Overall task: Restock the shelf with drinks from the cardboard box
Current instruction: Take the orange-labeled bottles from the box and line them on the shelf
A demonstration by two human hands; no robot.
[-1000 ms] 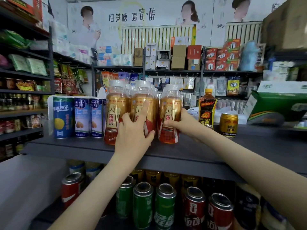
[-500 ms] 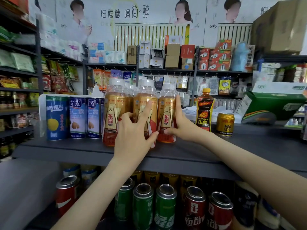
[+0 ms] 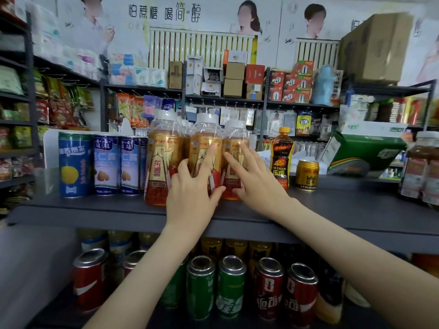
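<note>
Three gold and red drink bottles with clear caps stand in a front row on the dark grey shelf (image 3: 99, 210), with more of them behind. My left hand (image 3: 193, 186) lies with straight, spread fingers against the middle bottle (image 3: 204, 148). My right hand (image 3: 254, 179) lies flat with straight fingers on the right bottle (image 3: 234, 143). The left bottle (image 3: 162, 162) stands untouched beside them. The cardboard box is out of view.
Blue cans (image 3: 74, 165) stand left of the bottles. A dark tiger-label bottle (image 3: 282, 155) and a gold can (image 3: 307, 175) stand to the right, with a green carton (image 3: 363, 150) behind. Red and green cans (image 3: 230, 286) fill the lower shelf.
My right hand has come round from the right bottle's side onto its front, fingers straightened. My left hand's fingers have spread flatter on the middle bottle. The view has shifted slightly.
</note>
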